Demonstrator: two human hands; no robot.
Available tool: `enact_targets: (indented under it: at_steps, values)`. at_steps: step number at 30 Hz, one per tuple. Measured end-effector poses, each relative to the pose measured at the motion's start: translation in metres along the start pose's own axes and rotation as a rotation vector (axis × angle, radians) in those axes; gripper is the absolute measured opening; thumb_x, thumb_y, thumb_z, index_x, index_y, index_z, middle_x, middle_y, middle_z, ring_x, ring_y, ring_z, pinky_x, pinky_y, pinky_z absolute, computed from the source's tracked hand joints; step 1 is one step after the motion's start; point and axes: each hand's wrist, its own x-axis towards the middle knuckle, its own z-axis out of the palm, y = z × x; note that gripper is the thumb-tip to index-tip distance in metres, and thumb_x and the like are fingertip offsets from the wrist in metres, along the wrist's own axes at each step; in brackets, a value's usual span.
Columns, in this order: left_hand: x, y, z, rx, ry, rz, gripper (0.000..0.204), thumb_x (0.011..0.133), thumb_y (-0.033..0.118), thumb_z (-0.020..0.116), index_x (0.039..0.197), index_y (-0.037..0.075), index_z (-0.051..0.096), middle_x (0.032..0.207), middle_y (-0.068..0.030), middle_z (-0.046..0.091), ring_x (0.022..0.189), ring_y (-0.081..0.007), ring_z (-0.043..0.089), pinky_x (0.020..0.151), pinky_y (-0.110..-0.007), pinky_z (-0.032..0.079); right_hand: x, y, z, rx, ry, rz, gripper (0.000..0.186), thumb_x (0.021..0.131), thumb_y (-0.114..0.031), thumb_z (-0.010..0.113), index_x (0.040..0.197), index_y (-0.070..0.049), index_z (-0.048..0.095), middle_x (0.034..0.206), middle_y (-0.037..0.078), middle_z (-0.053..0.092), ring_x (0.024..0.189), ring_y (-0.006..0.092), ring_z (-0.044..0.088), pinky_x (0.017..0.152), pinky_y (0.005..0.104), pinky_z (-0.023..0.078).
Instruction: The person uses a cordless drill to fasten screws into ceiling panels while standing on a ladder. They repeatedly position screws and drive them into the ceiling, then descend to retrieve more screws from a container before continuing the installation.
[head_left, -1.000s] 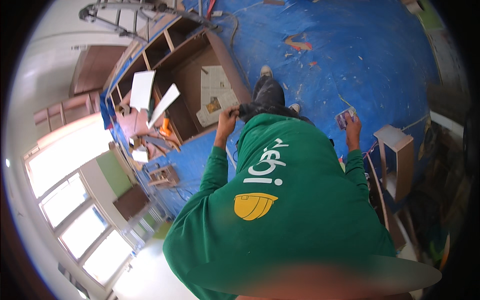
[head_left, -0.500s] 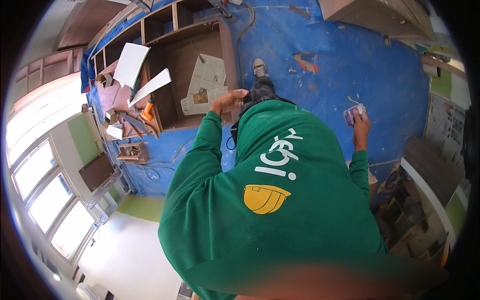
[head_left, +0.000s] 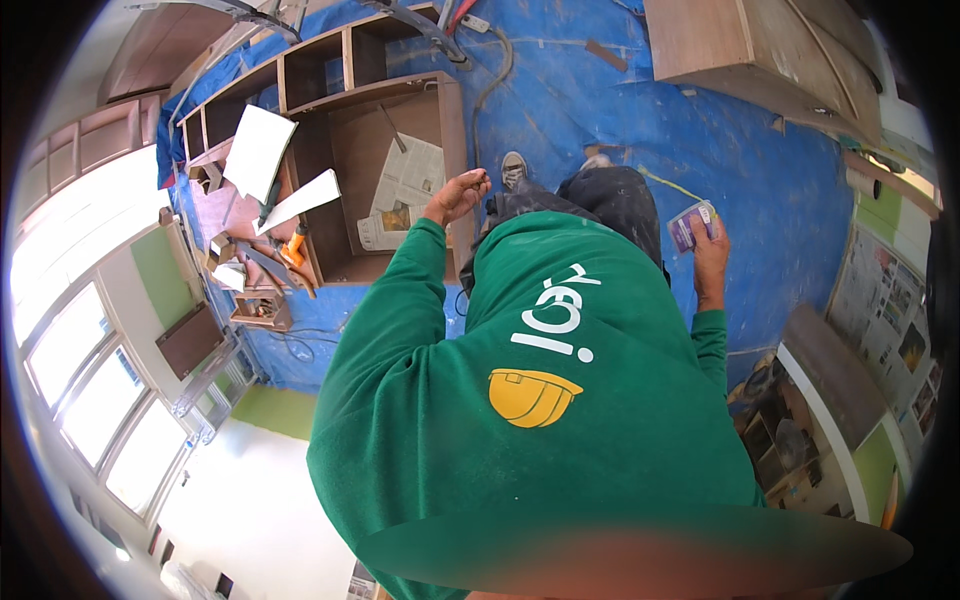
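Observation:
My right hand (head_left: 710,252), out to the right above the blue floor sheet, grips a small purple-and-white container (head_left: 686,228). A thin yellow strip (head_left: 672,184) trails from near its top toward the upper left; whether it is attached I cannot tell. On the other side, my left hand (head_left: 458,198) is raised in front of me with its fingers curled and the tips pressed together. Anything small between those fingertips is too fine to make out. That hand is nearest to the right side of a brown wooden cabinet frame (head_left: 452,150), which appears below it.
Newspaper (head_left: 410,175) lies inside the cabinet frame. White boards (head_left: 258,150), an orange-handled tool (head_left: 294,246) and a handsaw (head_left: 268,262) rest at its left. A large wooden cabinet (head_left: 745,60) stands at the far right. Ladder legs (head_left: 425,28) and a cable (head_left: 497,75) are ahead.
I have stepped forward, and a second foot and leg now show. My right hand has moved slightly left with the container. The yellow strip now stretches out longer to the left.

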Motion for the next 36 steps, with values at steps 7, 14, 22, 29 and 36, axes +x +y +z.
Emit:
enact_targets:
  at_steps: [7,14,22,29,36]
  values:
    - [0.061,0.081,0.118,-0.147,-0.205,0.134,0.013,0.097,0.004,0.056,0.108,-0.001,0.061,0.1,-0.0127,0.065,0.092,-0.0256,0.065,0.08,-0.029,0.058,0.12,-0.081,0.022,0.031,-0.249,-0.076,0.027,0.098,-0.019,0.069,0.118,-0.002,0.068,0.101,0.002,0.069,0.089,0.0104,0.062,0.081,0.0284,0.053]
    - [0.094,0.153,0.338,-0.135,-0.491,0.438,0.017,0.096,0.007,0.055,0.109,-0.002,0.062,0.102,-0.0147,0.065,0.099,-0.0295,0.064,0.088,-0.033,0.056,0.24,-0.211,0.018,0.015,-0.593,-0.272,0.019,0.094,-0.014,0.074,0.105,-0.001,0.068,0.091,0.0,0.067,0.084,0.0064,0.059,0.079,0.0256,0.051]
    - [0.131,0.189,0.484,-0.339,-0.534,0.651,0.036,0.108,0.028,0.052,0.117,-0.004,0.063,0.115,-0.0159,0.065,0.123,-0.0365,0.059,0.105,-0.042,0.053,0.336,-0.308,0.027,-0.193,-0.671,-0.571,0.016,0.098,-0.005,0.065,0.113,-0.002,0.063,0.093,0.0,0.062,0.085,0.0065,0.059,0.076,0.0243,0.052]
    - [0.171,0.229,0.51,-0.484,-0.506,0.597,0.036,0.11,0.023,0.043,0.13,-0.004,0.057,0.136,-0.0182,0.058,0.14,-0.0394,0.046,0.112,-0.046,0.049,0.373,-0.365,0.076,-0.039,-0.812,-0.426,0.014,0.091,-0.003,0.058,0.104,-0.003,0.061,0.089,0.002,0.061,0.078,0.0071,0.057,0.068,0.0241,0.049]
    - [0.227,0.328,0.531,-0.403,-0.426,0.607,0.042,0.109,0.02,0.048,0.144,-0.003,0.046,0.147,-0.0185,0.051,0.141,-0.0392,0.045,0.116,-0.045,0.045,0.437,-0.426,0.155,-0.01,-0.864,-0.358,0.018,0.101,-0.023,0.066,0.1,-0.005,0.063,0.079,-0.005,0.056,0.066,-0.0001,0.047,0.057,0.0206,0.037]
